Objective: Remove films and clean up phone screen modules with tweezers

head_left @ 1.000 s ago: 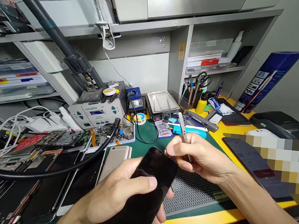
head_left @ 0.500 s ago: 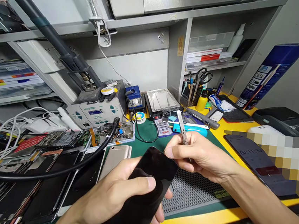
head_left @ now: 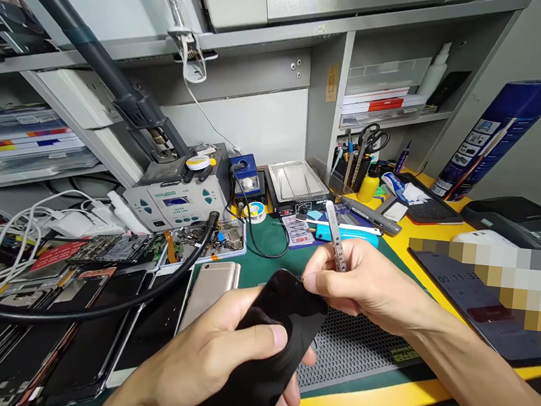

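A black smartphone [head_left: 258, 377] is tilted in my left hand [head_left: 216, 344]. The thumb lies across its dark glass while fingertips curl round its right edge. My right hand [head_left: 363, 282] is closed at the phone's top right corner, thumb and forefinger pinched against the edge there. Any small part between those fingertips is hidden. Held in the same right hand is a pair of metal tweezers [head_left: 336, 241] with holes along the handle, its rounded end pointing up; the tips are hidden by the hand. Below the phone lies a grey perforated mat [head_left: 356, 348].
Phone screens and frames [head_left: 89, 339] crowd the left, crossed by a thick black hose [head_left: 146, 303]. Behind stand a grey soldering station [head_left: 175, 200] and a tray of circuit boards [head_left: 233, 241]. A phone showing a timer [head_left: 471, 305] lies right.
The view has shifted slightly, so the surroundings sit a little further right. My right hand stays pinched at the phone's corner, with the tweezers turned slightly more upright.
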Demonstrator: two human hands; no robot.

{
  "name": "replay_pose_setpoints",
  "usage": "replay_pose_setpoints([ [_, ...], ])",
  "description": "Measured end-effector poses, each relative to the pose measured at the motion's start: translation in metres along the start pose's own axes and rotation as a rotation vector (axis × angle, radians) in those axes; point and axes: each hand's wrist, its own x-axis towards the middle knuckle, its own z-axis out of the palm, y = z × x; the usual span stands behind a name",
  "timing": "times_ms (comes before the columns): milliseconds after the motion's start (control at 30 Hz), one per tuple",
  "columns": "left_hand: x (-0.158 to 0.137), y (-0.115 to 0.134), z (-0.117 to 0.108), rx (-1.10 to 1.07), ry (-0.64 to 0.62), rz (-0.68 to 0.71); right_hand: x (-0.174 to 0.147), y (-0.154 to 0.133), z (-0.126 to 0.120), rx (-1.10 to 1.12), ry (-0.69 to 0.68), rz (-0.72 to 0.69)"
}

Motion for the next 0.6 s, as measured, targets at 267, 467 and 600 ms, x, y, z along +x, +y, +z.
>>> replay_pose_setpoints([
  [267, 0.0025, -0.0006, 0.0021, -0.011, 0.029, -0.026, -0.0015, -0.0019, -0.0013, -0.063, 0.003, -0.006],
  [467, 0.0003, 0.0006, 0.0014, 0.003, 0.016, -0.018, -0.0011, -0.0010, -0.0023, -0.033, -0.025, 0.008],
  [600, -0.0004, -0.0006, -0.0013, 0.012, 0.017, -0.028, -0.0032, 0.0014, -0.0037, -0.043, -0.030, 0.040],
])
